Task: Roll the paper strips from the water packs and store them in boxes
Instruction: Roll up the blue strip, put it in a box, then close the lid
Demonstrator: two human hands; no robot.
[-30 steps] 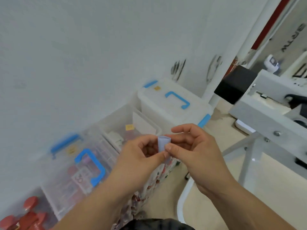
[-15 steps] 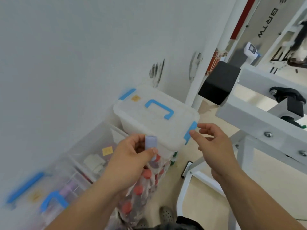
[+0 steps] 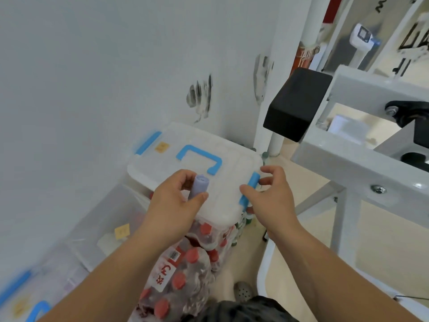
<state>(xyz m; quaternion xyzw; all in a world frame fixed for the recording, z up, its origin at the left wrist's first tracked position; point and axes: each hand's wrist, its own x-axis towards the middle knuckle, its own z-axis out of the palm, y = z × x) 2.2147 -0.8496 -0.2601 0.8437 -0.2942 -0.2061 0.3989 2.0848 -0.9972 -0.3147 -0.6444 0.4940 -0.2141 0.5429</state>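
Observation:
My left hand [image 3: 173, 206] holds a rolled pale-blue paper strip [image 3: 199, 186] upright between thumb and fingers. It hovers over the near edge of a white plastic storage box [image 3: 232, 168] with a blue lid handle, which stands against the wall. My right hand [image 3: 270, 198] is at the box's blue side latch [image 3: 249, 190], thumb and fingers on either side of it. Under my arms lie shrink-wrapped water packs [image 3: 185, 268] with red-capped bottles.
A clear open box [image 3: 102, 219] with a yellow sticker sits left of the white box, and another blue-latched box [image 3: 21, 296] lies at the bottom left. A grey metal frame [image 3: 352, 163] with a black block [image 3: 296, 104] stands on the right. The wall is close behind.
My right hand has let go of the rolled strip and moved right to the box's blue latch. My left hand keeps the roll. The view has shifted toward the white box.

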